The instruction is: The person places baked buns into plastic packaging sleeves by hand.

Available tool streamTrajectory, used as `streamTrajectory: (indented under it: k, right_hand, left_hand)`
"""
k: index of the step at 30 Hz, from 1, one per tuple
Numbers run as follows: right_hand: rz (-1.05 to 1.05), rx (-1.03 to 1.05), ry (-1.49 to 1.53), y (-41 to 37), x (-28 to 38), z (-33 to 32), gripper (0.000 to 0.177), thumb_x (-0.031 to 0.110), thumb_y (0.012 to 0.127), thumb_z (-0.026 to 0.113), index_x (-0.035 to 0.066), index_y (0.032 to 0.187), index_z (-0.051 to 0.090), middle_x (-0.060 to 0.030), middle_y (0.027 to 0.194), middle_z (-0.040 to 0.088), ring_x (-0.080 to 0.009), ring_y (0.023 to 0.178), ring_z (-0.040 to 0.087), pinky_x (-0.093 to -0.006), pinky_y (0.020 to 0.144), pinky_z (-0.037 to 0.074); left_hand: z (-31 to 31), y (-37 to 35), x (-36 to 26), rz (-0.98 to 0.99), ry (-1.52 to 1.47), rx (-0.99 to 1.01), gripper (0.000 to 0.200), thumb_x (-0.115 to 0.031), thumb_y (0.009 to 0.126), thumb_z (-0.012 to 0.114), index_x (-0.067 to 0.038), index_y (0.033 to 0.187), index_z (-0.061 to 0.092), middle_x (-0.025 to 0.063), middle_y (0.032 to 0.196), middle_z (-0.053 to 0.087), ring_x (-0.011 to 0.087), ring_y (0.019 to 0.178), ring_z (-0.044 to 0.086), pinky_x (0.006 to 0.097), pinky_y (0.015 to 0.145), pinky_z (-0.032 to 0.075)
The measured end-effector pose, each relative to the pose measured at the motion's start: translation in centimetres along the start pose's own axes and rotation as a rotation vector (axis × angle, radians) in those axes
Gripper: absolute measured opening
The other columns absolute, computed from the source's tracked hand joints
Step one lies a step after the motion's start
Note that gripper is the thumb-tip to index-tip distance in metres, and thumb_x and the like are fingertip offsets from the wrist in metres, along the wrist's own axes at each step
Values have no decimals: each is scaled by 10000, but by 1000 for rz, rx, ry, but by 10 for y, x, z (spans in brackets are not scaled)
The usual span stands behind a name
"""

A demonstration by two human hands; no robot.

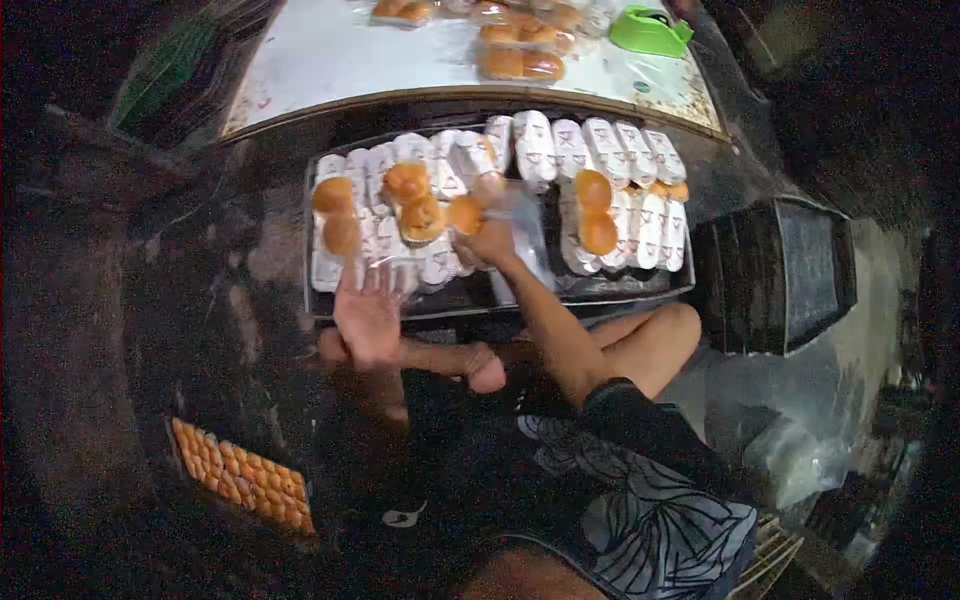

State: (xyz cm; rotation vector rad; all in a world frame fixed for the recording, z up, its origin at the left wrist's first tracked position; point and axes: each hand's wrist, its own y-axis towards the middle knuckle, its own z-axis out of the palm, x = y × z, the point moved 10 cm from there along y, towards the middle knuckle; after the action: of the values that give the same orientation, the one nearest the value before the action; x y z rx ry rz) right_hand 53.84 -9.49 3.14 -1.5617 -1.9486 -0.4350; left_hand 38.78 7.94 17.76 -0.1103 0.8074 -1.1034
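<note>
My left hand is palm up at the tray's front edge, its fingers stretched out and blurred. Clear plastic shows around the fingertips, just below a pair of joined buns. My right hand is closed over the middle of the tray, around a round golden bun in a white paper wrap. Under and beside this hand lies a stack of clear plastic bags. To the left, another topped bun pair rests on the wrapped rows, and one more pair sits on the right.
The black tray holds rows of white printed paper wraps. Behind stands a white table with bagged buns and a green tool. Black crates are at right; a tray of buns lies at lower left.
</note>
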Motion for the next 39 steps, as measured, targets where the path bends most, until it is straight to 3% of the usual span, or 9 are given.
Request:
streamTrajectory:
  k: [5, 10, 11, 15, 20, 22, 26, 34, 39]
  right_hand:
    - [-248, 65, 818, -79, 80, -87, 633, 249, 630, 718, 10, 1119, 397, -96, 931, 580, -158, 885, 543, -326, 780, 434]
    - [-230, 13, 123, -114, 155, -155, 738, 395, 623, 704, 45, 1170, 353, -217, 918, 553, -382, 839, 544, -456, 721, 430]
    - [-214, -2, 116, -118, 150, -159, 738, 395, 623, 704, 45, 1170, 353, -217, 918, 553, -382, 839, 544, -456, 721, 430]
    - [-208, 4, 217, -129, 143, -168, 559, 475, 711, 576, 39, 1051, 492, -207, 833, 576, -366, 761, 566, -438, 671, 447]
    - [109, -110, 497, -123, 111, -175, 372, 401, 744, 583, 42, 841, 612, -157, 707, 599, -301, 667, 596, -377, 603, 456]
    - [49, -46, 614, -125, 111, -168, 384, 383, 732, 606, 26, 872, 591, -165, 710, 595, -294, 670, 597, -367, 609, 456]
    - [-111, 140, 558, -129, 122, -151, 456, 389, 729, 606, -7, 938, 523, -189, 750, 588, -319, 695, 590, -381, 616, 451]
    - [20, 54, 569, -133, 102, -157, 469, 389, 725, 617, -1, 964, 515, -184, 760, 592, -302, 687, 591, -362, 603, 454]
    - [225, -318, 795, -139, 93, -180, 478, 192, 663, 716, -2, 1029, 477, -120, 768, 595, -212, 722, 585, -323, 636, 459]
  left_hand:
    - [12, 7, -5, -136, -327, 112, 397, -221, 822, 427, -20, 1159, 367, 140, 1063, 407, 315, 1047, 396, 555, 918, 310]
    - [53, -19, 16, 75, -75, 190, 387, -170, 832, 436, -72, 1203, 383, 157, 1181, 395, 325, 1083, 417, 537, 922, 335]
    - [98, -50, 4, 448, 594, 427, 526, -109, 835, 434, -136, 1314, 217, 163, 1244, 354, 330, 1111, 404, 530, 921, 339]
    - [89, -34, 35, 86, 196, 532, 673, -44, 842, 416, -150, 1344, -19, 188, 1265, 330, 314, 1136, 386, 442, 943, 341]
    - [94, -42, 47, 167, 166, 530, 646, -59, 833, 428, -129, 1349, 44, 210, 1256, 336, 336, 1145, 371, 435, 949, 321]
    - [109, -46, 53, -209, -147, 711, 605, -64, 838, 420, -114, 1346, 94, 222, 1228, 364, 324, 1131, 386, 423, 938, 337]
    - [82, -29, 76, -349, 399, 557, 524, -120, 825, 476, -83, 1285, 229, 190, 1201, 411, 319, 1135, 389, 425, 923, 364]
    - [99, -53, 77, -278, 320, 605, 713, 25, 787, 493, -115, 1340, 65, 217, 1166, 436, 246, 1036, 486, 351, 872, 414]
    - [100, -62, 73, -79, 327, 494, 532, 20, 784, 489, -3, 1273, 281, 160, 1222, 403, 228, 1105, 422, 330, 942, 342]
